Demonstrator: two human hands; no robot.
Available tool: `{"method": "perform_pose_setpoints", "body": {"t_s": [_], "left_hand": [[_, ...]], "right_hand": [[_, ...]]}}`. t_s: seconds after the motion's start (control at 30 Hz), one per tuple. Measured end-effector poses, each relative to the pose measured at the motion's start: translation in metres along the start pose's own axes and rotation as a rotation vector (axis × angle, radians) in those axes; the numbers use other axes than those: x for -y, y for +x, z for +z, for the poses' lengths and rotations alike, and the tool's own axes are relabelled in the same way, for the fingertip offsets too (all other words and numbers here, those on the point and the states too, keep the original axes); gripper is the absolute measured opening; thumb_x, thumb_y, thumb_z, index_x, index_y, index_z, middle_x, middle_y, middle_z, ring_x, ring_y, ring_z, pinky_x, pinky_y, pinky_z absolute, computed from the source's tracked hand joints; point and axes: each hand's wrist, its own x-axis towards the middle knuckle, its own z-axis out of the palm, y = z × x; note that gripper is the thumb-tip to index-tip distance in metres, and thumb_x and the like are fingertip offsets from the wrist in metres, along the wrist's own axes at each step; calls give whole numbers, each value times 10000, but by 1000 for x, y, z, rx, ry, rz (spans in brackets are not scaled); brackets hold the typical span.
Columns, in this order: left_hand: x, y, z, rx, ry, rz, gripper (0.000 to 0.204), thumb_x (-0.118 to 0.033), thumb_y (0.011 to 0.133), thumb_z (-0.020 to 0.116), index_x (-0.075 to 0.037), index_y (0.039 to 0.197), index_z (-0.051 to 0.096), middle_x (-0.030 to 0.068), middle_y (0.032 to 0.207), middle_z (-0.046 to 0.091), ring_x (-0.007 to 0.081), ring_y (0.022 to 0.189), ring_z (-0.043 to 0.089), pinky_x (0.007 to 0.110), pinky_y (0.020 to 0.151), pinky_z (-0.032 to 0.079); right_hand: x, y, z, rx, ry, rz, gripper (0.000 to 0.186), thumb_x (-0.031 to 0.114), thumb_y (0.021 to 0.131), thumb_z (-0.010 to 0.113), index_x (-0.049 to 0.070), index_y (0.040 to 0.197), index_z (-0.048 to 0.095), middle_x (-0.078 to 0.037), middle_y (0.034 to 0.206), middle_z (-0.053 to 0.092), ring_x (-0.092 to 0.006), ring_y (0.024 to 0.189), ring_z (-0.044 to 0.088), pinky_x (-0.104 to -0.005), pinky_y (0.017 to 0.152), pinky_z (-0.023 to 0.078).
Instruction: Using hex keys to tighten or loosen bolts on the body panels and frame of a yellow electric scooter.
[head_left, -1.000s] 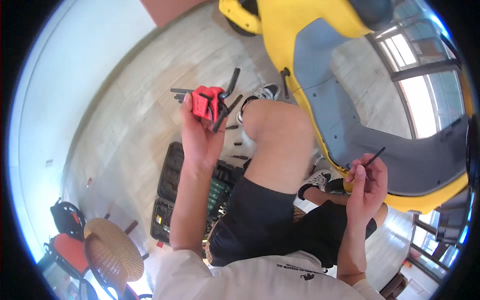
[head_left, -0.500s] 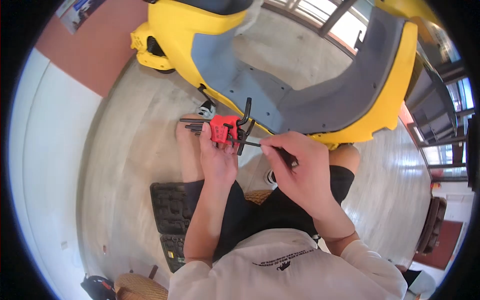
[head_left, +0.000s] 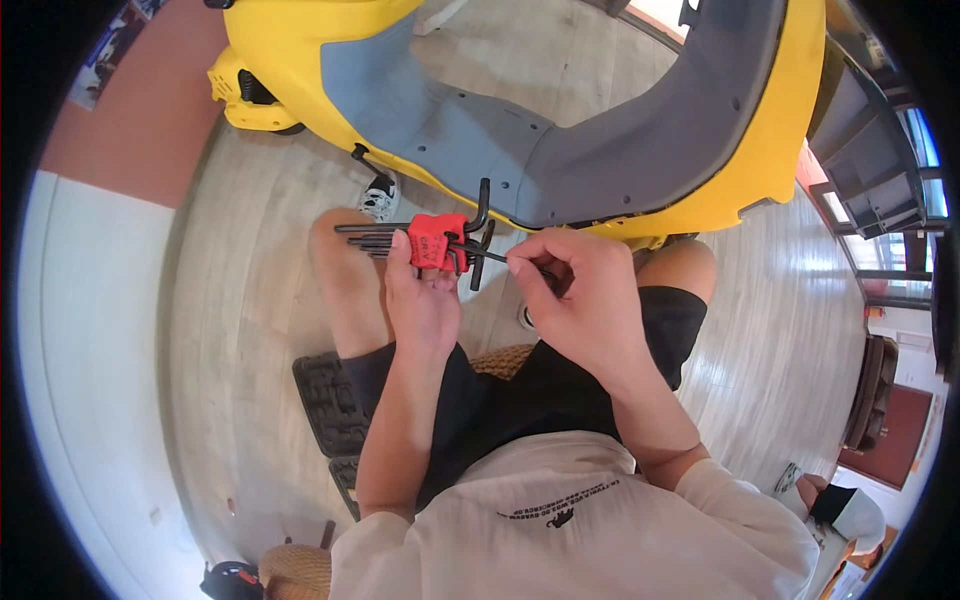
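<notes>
My left hand (head_left: 420, 310) is closed round a red hex-key holder (head_left: 435, 240) that carries several black L-shaped keys (head_left: 483, 200), their long ends pointing left. My right hand (head_left: 580, 300) pinches one thin black hex key (head_left: 495, 255) whose far end lies at the right side of the holder; whether it sits in a slot I cannot tell. Both hands are above my lap, between my bent knees.
A yellow scooter (head_left: 775, 135) with a grey footboard (head_left: 440, 125) stands just ahead. An open black tool case (head_left: 328, 400) lies left of my leg. A wicker seat (head_left: 305, 570) is at lower left, a person (head_left: 845, 515) at lower right.
My right hand has moved up and left, bringing the thin key from apart to the red holder. The view has swung, showing more of the scooter and hiding most of the tool case.
</notes>
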Motion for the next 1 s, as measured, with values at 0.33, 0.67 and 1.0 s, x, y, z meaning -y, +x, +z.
{"method": "perform_pose_setpoints", "body": {"t_s": [0.33, 0.67, 1.0], "left_hand": [[5, -4, 0, 25, 34, 80, 365, -391, 971, 515, -54, 1097, 577, 52, 998, 624, 147, 905, 582, 311, 807, 449], [21, -3, -3, 114, 202, 175, 232, -293, 969, 559, -73, 898, 582, -6, 774, 600, 84, 673, 540, 246, 640, 429], [23, -3, -11, 105, 226, 97, 357, -364, 991, 481, -35, 1100, 567, 74, 1019, 630, 171, 904, 601, 328, 803, 472]], "right_hand": [[-20, 3, 8, 45, 71, 37, 54, 20, 749, 636, -13, 787, 657, -129, 655, 646, -208, 530, 609, -296, 535, 462], [-49, -7, 33, -54, 1, -140, 151, -2, 795, 625, -2, 877, 498, -173, 807, 543, -314, 728, 596, -371, 614, 452], [-91, -19, 3, -135, -108, -487, 374, 23, 794, 692, 41, 1157, 604, -116, 966, 612, -265, 849, 633, -324, 742, 523]]}}
